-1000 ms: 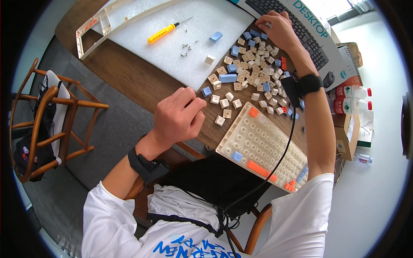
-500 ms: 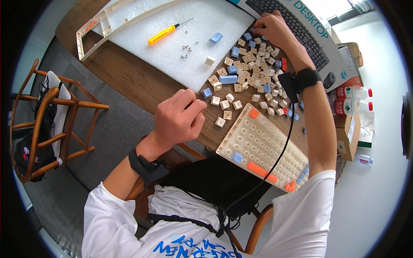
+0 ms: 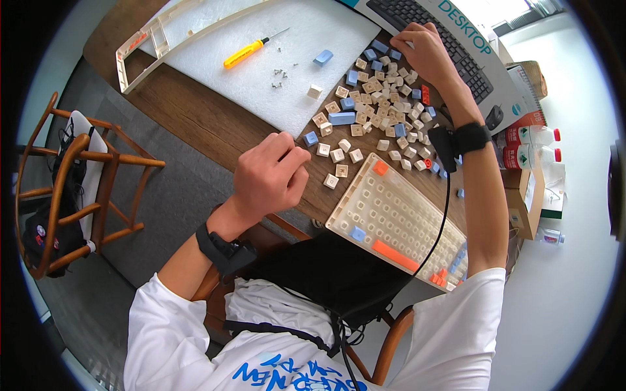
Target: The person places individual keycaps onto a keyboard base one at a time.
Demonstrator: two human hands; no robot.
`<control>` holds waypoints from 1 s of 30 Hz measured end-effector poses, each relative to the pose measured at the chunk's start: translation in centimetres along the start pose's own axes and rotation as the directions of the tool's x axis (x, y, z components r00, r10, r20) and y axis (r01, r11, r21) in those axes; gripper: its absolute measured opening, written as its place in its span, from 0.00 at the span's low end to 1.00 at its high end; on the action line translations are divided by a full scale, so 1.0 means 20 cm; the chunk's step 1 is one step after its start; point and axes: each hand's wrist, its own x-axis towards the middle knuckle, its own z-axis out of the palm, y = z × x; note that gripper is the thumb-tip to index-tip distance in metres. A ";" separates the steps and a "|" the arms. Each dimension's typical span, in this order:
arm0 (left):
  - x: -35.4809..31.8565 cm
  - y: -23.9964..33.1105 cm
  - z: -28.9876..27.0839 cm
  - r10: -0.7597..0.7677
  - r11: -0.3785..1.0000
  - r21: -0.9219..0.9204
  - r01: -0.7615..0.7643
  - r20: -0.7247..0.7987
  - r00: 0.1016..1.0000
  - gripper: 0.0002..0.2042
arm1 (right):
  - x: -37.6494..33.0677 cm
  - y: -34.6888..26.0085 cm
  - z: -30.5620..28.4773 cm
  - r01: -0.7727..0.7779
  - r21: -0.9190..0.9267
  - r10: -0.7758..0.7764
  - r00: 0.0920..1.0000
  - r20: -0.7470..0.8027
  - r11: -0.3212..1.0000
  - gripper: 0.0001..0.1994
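Observation:
My left hand [image 3: 270,176] rests as a closed fist on the wooden table [image 3: 202,124] near its front edge, nothing visible in it. Just right of it lie a few cream keycaps [image 3: 339,156] and a small blue one [image 3: 310,138]. A cream keyboard base [image 3: 391,208], mostly bare, with orange and blue keys left on it, lies to the right. My right hand [image 3: 427,52] reaches to the far side of the pile of loose keycaps [image 3: 385,91], fingertips bunched down among them. A black band with a cable wraps that wrist.
A white foam mat [image 3: 261,32] carries a yellow screwdriver [image 3: 251,51], small screws [image 3: 280,72] and a blue keycap [image 3: 323,57]. A cream keyboard frame [image 3: 140,58] lies at far left. A keyboard box [image 3: 456,39], bottles [image 3: 531,146] and a wooden chair [image 3: 72,189] surround the table.
My right hand has shifted slightly along the far edge of the keycap pile. The left fist has stayed in place.

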 end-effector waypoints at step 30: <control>-0.01 0.00 0.00 -0.001 1.000 0.021 0.001 -0.015 1.000 0.05 | 0.01 -0.36 0.01 -0.085 0.082 0.066 0.975 0.213 0.993 0.10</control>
